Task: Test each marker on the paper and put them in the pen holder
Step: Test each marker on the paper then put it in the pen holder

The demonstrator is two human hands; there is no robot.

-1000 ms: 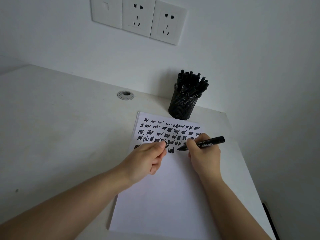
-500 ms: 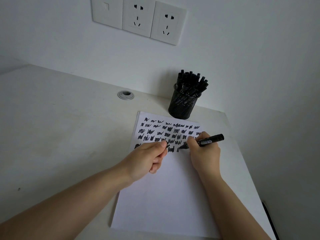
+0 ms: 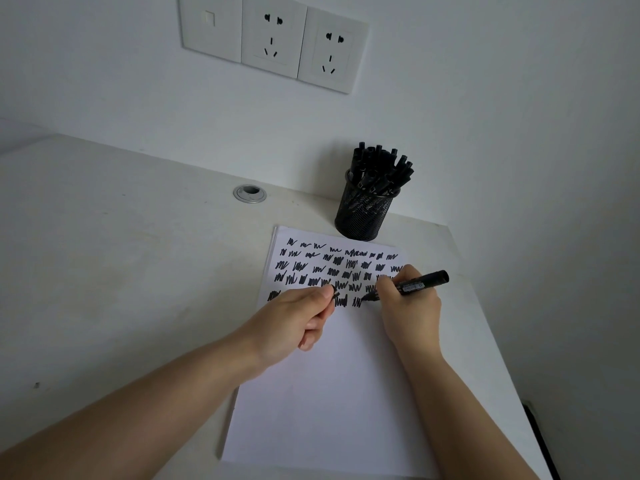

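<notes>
From the head view, the right hand (image 3: 410,308) pinches a black marker (image 3: 412,285), tip down on the paper (image 3: 332,393) at the end of the lowest scribble row. The left hand (image 3: 298,320) is curled round what looks like the cap (image 3: 335,294). Light, short strokes should do; then cap it firmly before it joins the pen holder (image 3: 363,216), standing full at the sheet's far edge.

The marker (image 3: 414,285) carries a pale printed label on its barrel (too small and blurred to read); the paper (image 3: 332,393) bears only scribbles.
</notes>
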